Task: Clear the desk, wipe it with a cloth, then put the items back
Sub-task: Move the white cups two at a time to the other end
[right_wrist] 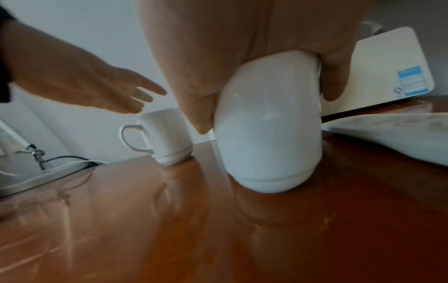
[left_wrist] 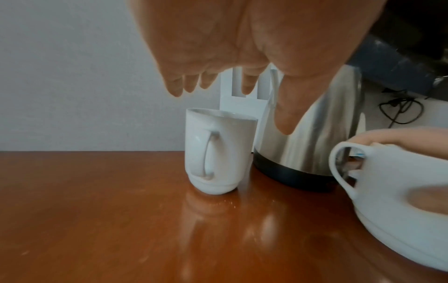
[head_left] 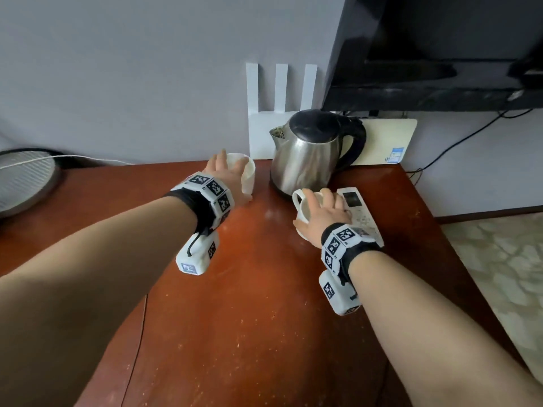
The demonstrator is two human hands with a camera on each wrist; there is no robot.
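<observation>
Two white mugs stand on the red-brown wooden desk. My left hand hovers over the far mug, fingers spread and straight; in the left wrist view a gap shows between the fingertips and this mug. My right hand grips the nearer mug from above, with fingers and thumb curled round its rim. Whether that mug's base still touches the desk is unclear.
A steel electric kettle stands just behind both mugs. A white remote lies right of my right hand. A white router and a cream box lean on the wall. A TV hangs above; a fan sits left.
</observation>
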